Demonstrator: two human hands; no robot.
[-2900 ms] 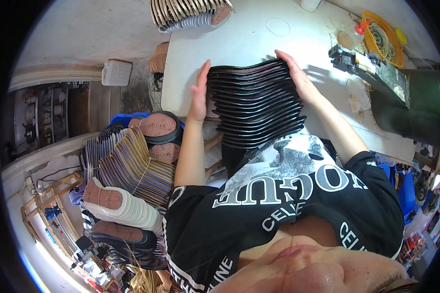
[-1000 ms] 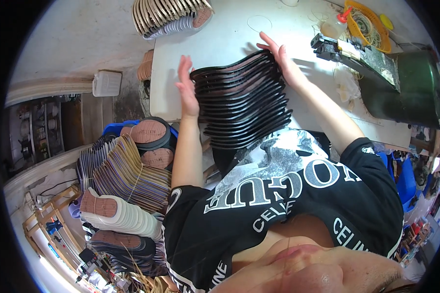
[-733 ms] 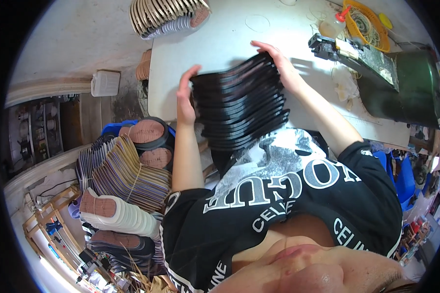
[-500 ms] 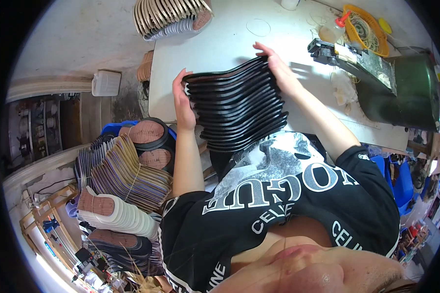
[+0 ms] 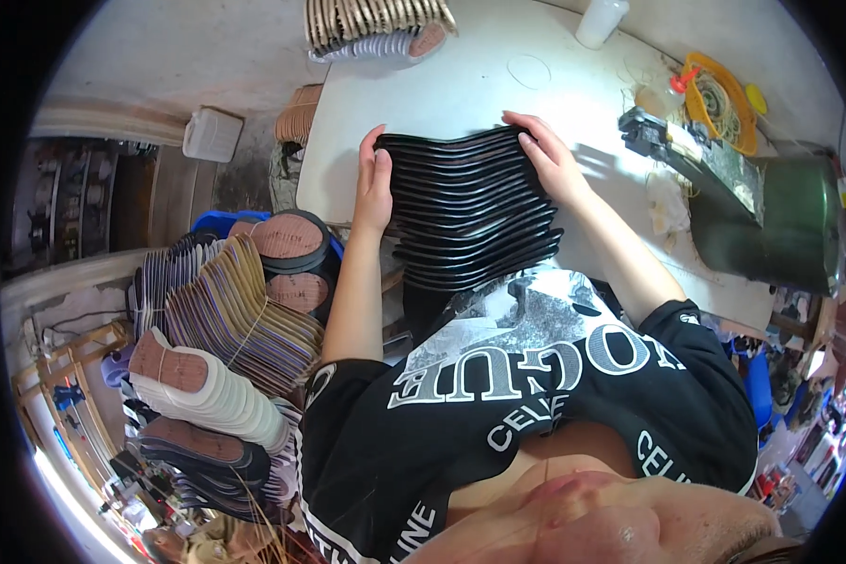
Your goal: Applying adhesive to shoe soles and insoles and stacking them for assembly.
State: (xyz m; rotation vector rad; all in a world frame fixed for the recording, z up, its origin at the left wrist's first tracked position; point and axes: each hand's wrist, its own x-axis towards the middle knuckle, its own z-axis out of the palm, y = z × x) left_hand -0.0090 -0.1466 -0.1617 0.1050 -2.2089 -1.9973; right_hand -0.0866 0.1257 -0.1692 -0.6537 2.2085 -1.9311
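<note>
Between my two hands is a stack of black shoe soles, curved and nested one on another, with their edges facing up. My left hand presses on the left end of the stack, its thumb and fingers around the far left corner. My right hand grips the far right end, fingers over the far edge. The near end of the stack lies against the front of my shirt, at the table's near edge. The undersides of the soles are hidden.
Beyond my hands extends a white table, with tan-edged soles at its far left. At right stand a green machine and a yellow basket of string. Tied bundles of soles are piled to my left. A white bottle stands far back.
The black stack has levelled out in my hands, its far edge now less slanted. My right hand has come lower and nearer. The whole view has shifted slightly.
</note>
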